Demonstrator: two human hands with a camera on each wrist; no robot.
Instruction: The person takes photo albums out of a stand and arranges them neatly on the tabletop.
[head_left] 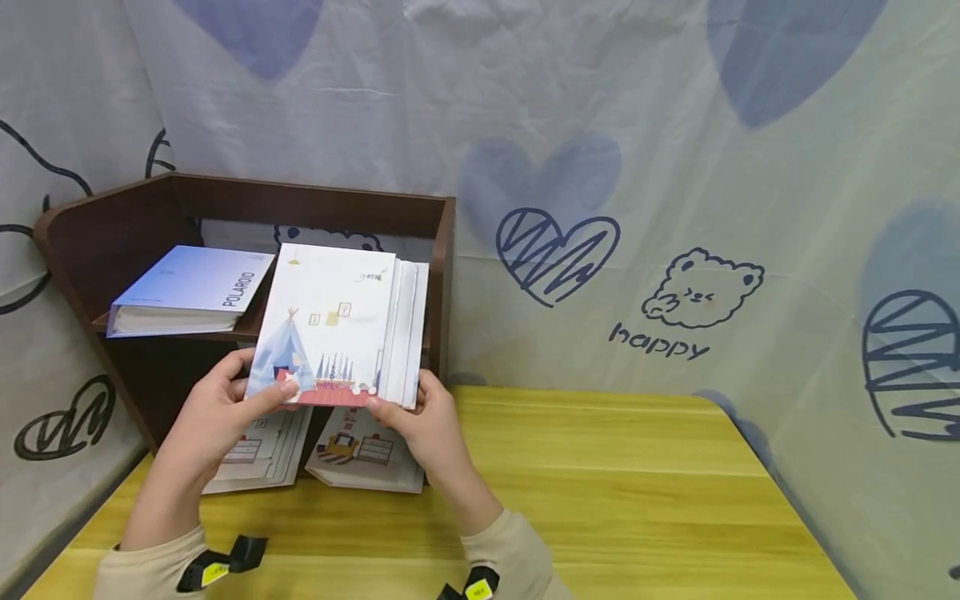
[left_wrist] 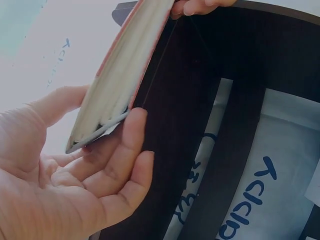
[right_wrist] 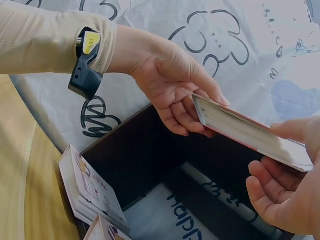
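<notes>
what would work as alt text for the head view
A person's hands hold a white book with a blue tent illustration in front of a dark brown shelf. A blue POLAROID album lies on the shelf's upper level, with two more illustrated books lower down. A yellow wood-grain table extends to the right.

"Where is there room to pass?"
"Widest over the tabletop (head_left: 615, 467), which stretches open to the right of the dark shelf (head_left: 315, 200)."
"And the upper tier?"
"Air above, but the blue album (head_left: 195, 279) takes the left part. Beside it, the white album (head_left: 337, 283), pinched between left hand (head_left: 225, 408) and right hand (head_left: 427, 425), blocks the front; depth behind it is hidden. The side panel (head_left: 444, 283) walls off the right."
"Lower down?"
"Two albums (head_left: 360, 458) stand there, a narrow gap between."
</notes>
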